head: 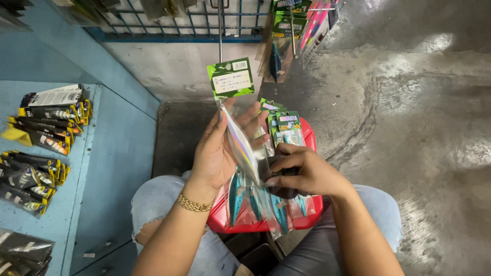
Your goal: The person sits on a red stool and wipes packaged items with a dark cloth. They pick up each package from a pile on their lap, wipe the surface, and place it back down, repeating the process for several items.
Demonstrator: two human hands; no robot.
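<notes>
Below the camera, a wet grey concrete floor (409, 102) fills the right side, and a pale blue painted surface (112, 153) runs along the left, carrying rows of black-and-yellow packaged fishing lures (41, 148). Against the far wall stands a blue wire display rack (169, 25) with a thin metal peg (220, 36) pointing down and more carded lures (286, 36) hanging to its right. On the person's lap, over light ripped jeans (153, 204), sits a red plastic basket (309, 138) filled with clear-packed teal and pink lures (255, 204). The left hand (217, 151), wearing a gold chain bracelet (194, 203), holds up a clear plastic lure packet with a green header card (235, 102), its fingers closed behind the packet; the card sits right at the peg's tip. The right hand (302, 171) pinches the packet's lower end, fingers closed together on it. By my reading, the packet is being lined up for hanging, which calls for bringing the card's hole onto the peg.
</notes>
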